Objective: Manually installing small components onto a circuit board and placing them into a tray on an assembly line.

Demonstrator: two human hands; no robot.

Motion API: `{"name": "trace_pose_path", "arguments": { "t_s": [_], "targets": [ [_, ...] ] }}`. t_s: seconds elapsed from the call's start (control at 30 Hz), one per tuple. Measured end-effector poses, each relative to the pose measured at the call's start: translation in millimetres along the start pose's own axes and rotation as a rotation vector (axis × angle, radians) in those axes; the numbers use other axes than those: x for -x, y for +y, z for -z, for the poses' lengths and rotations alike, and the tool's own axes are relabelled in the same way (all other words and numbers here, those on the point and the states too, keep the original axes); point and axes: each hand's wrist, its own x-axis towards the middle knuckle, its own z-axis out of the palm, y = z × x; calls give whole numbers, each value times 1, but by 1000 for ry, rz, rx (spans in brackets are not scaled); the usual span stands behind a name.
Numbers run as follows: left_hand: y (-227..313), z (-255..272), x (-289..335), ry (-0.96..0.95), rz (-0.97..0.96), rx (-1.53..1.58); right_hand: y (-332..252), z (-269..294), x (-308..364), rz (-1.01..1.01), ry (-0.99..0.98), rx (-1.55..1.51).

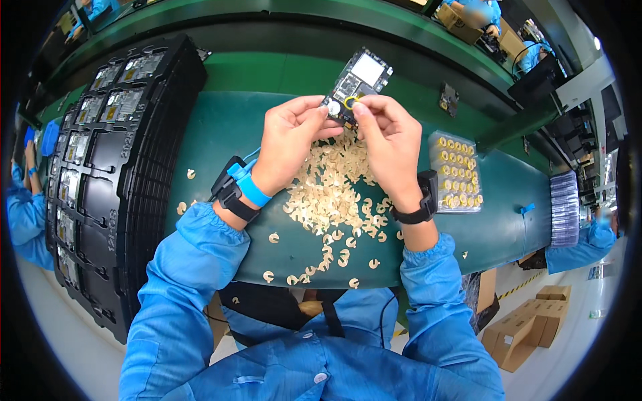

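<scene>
Above the green mat, my left hand (287,139) pinches the lower left edge of a circuit board (348,85) with a large pale square on its far end. The board is tilted, its far end pointing up and to the right. At its near end sits a small round part with a yellow rim (350,103). My right hand (390,144) is closed at that part, thumb against it; the other fingertips are partly hidden. Below both hands lies a heap of small cream C-shaped pieces (328,194), with several scattered toward the near edge.
A tall stack of black trays (100,180) holding circuit boards stands at the left. To the right is a clear tray of yellow round parts (456,172). Another board (449,100) lies farther back. Cardboard boxes (528,327) stand on the floor. Other people work nearby.
</scene>
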Motion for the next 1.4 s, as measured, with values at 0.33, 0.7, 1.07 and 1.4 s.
{"name": "trace_pose_path", "arguments": {
  "t_s": [0.33,0.7,1.07,1.4],
  "targets": [
    [3,-4,3,-103,3,-172,11,11,3,-24,-53,111],
    [2,-7,5,-129,-62,-173,15,11,3,14,-33,165],
    [2,-7,5,-130,-72,-175,19,6,4,51,0,159],
    [2,-8,5,-142,-79,-197,21,4,5,70,24,170]
  ]
}}
